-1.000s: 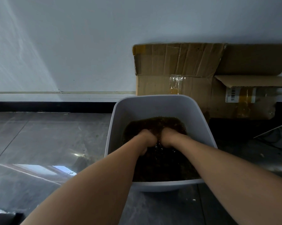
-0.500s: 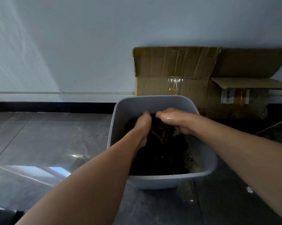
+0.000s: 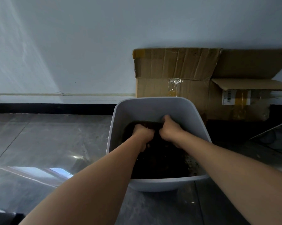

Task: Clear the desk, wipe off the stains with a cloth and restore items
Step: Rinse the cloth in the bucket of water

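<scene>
Two bare forearms are seen reaching forward from the near edge into a pale grey, round-cornered plastic basin (image 3: pixel 153 103), which is set on the glossy dark grey tiled floor (image 3: pixel 47 135). The lower part of the basin is filled with dark brown liquid (image 3: pixel 159 161), and specks are seen on its right inner wall.

The left hand (image 3: pixel 142 132) and the right hand (image 3: pixel 171 130) are held close together toward the far side of the basin. The fingers of both are curled tight around a dark wet cloth (image 3: pixel 153 124), which is bunched between them at the liquid's surface. The cloth can hardly be told from the liquid, and the fingertips are hidden in it.

Half a second ago the cloth was lifted clear of the liquid and the right hand was raised near the far rim. Both hands have since been lowered, and the cloth has been brought back down to the surface.

Behind the basin, a creased brown cardboard box (image 3: pixel 174 69) with open flaps and yellowed tape is leant against the pale wall (image 3: pixel 88 46), above a black skirting strip (image 3: pixel 47 108). A white label (image 3: pixel 228 97) is stuck on the box. A barcode is made out on it, but its print is too small to be read.
</scene>
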{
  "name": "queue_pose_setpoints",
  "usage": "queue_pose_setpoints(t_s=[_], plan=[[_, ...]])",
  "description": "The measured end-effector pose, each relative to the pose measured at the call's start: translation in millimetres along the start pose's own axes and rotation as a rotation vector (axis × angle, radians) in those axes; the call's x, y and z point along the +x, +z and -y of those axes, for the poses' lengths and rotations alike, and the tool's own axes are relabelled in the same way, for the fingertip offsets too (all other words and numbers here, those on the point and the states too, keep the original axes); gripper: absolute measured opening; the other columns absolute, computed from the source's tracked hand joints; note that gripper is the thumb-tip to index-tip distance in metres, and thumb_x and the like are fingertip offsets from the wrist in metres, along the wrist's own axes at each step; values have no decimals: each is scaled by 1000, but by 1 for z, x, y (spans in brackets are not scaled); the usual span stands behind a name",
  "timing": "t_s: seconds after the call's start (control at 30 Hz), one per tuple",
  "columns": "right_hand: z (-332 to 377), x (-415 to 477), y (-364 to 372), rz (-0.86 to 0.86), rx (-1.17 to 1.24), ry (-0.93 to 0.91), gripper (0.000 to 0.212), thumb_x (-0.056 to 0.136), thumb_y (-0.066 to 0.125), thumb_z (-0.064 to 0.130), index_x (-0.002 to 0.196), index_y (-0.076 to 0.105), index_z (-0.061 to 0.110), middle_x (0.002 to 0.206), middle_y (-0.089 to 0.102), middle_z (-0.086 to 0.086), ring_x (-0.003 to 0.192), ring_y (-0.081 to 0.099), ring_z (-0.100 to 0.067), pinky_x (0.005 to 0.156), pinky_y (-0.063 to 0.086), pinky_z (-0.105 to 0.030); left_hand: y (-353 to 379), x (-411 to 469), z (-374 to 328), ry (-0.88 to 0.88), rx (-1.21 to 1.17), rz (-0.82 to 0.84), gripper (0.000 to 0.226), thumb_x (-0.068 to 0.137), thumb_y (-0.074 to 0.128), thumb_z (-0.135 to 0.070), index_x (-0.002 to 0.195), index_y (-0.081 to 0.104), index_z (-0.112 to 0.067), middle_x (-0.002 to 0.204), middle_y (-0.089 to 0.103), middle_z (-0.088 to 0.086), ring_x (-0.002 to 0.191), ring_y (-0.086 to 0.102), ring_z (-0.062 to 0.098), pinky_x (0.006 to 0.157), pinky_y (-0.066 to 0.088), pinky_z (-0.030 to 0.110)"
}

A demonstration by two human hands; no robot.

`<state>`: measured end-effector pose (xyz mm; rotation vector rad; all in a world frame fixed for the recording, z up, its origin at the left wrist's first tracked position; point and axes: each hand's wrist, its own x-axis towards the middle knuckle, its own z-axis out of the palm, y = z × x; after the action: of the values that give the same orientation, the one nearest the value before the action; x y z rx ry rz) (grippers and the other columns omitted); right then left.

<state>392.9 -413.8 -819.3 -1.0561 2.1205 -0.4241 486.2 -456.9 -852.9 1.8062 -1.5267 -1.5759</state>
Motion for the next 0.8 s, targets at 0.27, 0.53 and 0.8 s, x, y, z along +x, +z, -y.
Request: queue_pose_setpoints(t_s=[0.27,0.53,0.8], plan=[[-4,4,17,230,-406,-22,38,98,52,14,136,52,6,139,51,-17,126,52,-33,108,41,-40,0,-5,5,77,611,189,35,102,51,-19,134,53,-5,136,54,13,125,52,32,102,45,37],[19,-11,10,70,207,73,24,103,44,16,84,55,6,82,57,-13,68,55,-27,52,46,-30,-7,-10,-7,-262,-163,172,31,103,35,-15,102,61,2,85,65,18,74,65,30,60,57,33],[9,-2,-26,-84,-12,53,12,100,48,18,101,55,7,94,59,-12,79,57,-24,73,46,-33,-5,-26,-23,-67,-349,286,16,96,61,-20,100,70,-8,80,73,10,69,71,21,63,60,32]])
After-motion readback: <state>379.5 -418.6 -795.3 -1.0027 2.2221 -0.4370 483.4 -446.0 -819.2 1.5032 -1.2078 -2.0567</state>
